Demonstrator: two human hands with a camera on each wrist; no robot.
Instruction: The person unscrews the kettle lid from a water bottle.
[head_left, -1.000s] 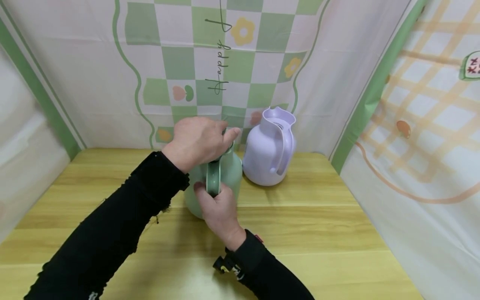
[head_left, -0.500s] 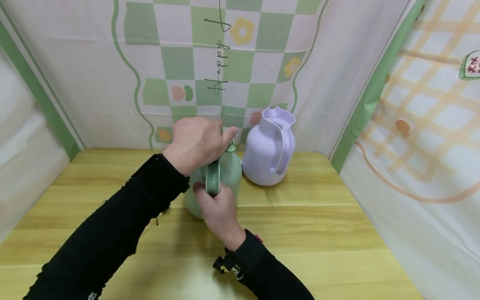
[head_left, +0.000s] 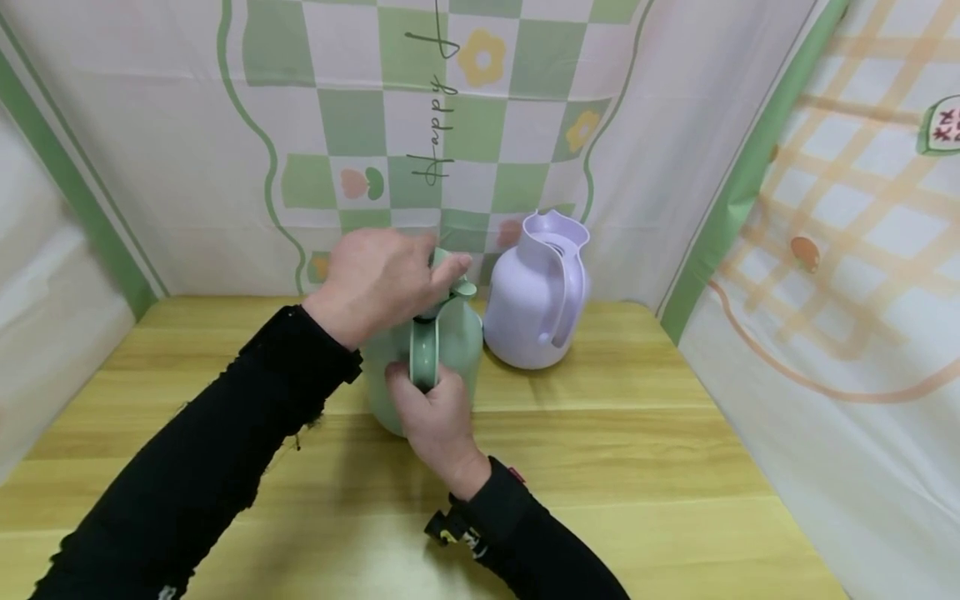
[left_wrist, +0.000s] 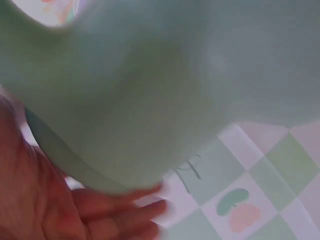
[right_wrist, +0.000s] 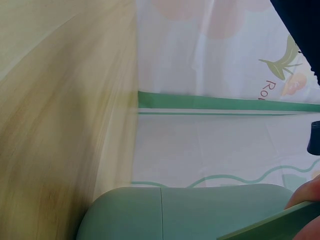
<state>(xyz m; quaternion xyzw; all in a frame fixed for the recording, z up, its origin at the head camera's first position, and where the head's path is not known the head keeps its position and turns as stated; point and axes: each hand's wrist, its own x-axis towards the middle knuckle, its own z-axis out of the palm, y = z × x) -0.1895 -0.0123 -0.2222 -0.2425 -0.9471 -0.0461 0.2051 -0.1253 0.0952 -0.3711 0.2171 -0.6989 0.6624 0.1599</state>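
A green thermos jug [head_left: 461, 342] stands upright on the wooden table, its handle [head_left: 424, 354] facing me. My right hand [head_left: 442, 421] grips that handle low down, thumb along it. Over the jug's mouth, my left hand [head_left: 382, 279] curls its fingers at the lid, which it mostly hides; a dark edge [head_left: 429, 315] shows below. In the left wrist view the jug's neck [left_wrist: 150, 100] fills much of the picture, with the left fingers [left_wrist: 115, 215] by its rim. The right wrist view shows the jug's side [right_wrist: 200, 210] and part of the handle [right_wrist: 280, 222].
A lilac thermos jug [head_left: 528, 312] stands just right of the green one, close beside it, handle to the right. Behind the table [head_left: 637, 467] hangs a checkered cloth [head_left: 480, 125], with more patterned cloth [head_left: 840, 250] along the right side.
My left hand has shifted slightly left and up over the jug's mouth, and more of the green rim shows beside its thumb. My right hand keeps its hold on the handle.
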